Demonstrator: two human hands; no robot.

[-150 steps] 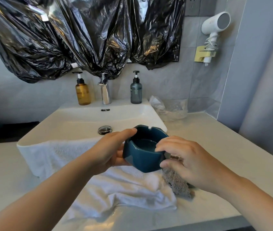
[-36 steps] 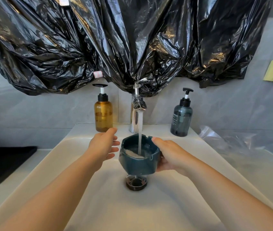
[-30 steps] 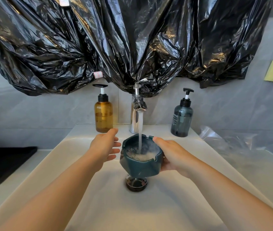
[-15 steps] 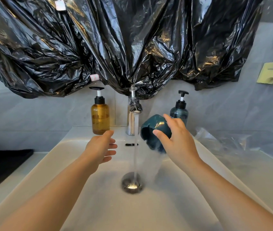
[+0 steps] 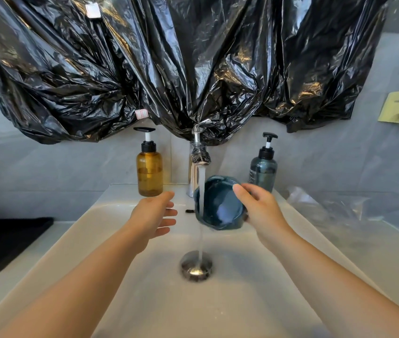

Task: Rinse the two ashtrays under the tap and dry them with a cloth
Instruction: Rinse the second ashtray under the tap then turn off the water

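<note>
Left forearm at the lower left of the frame, bare to the frame edge; right forearm at the lower right, the same; left hand and right hand bare.

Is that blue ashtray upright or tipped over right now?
Tipped. The right hand holds the ashtray on its side, its hollow facing the camera, at the stream running from the tap.

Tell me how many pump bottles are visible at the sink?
2. The amber pump bottle stands on the sink ledge left of the tap; the grey-blue pump bottle stands right of it, behind the right hand. No others show.
</note>
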